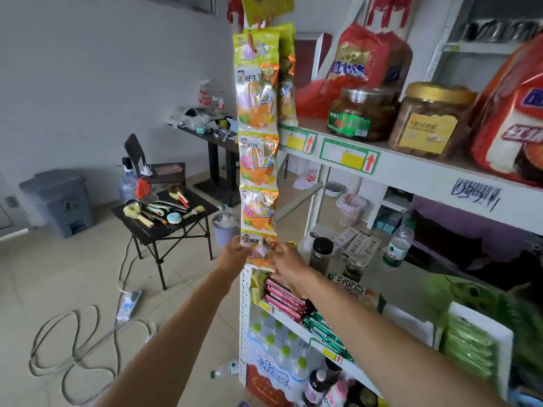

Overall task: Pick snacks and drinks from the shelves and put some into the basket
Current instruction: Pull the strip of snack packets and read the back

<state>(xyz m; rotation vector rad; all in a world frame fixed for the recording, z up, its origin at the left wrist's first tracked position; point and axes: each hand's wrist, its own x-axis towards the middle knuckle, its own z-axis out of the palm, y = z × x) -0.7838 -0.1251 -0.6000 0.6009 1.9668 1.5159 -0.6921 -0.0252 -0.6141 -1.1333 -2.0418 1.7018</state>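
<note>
Two hands (235, 254) (286, 264) grip one five-packet candy strip (258, 160).

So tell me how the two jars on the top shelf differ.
The left jar is shorter, with a dark lid and a green label; the right jar is taller, with a gold lid and a yellow label. The left jar's contents look darker brown, the right jar's paler tan. Both are clear, upright and side by side on the same shelf.
</note>
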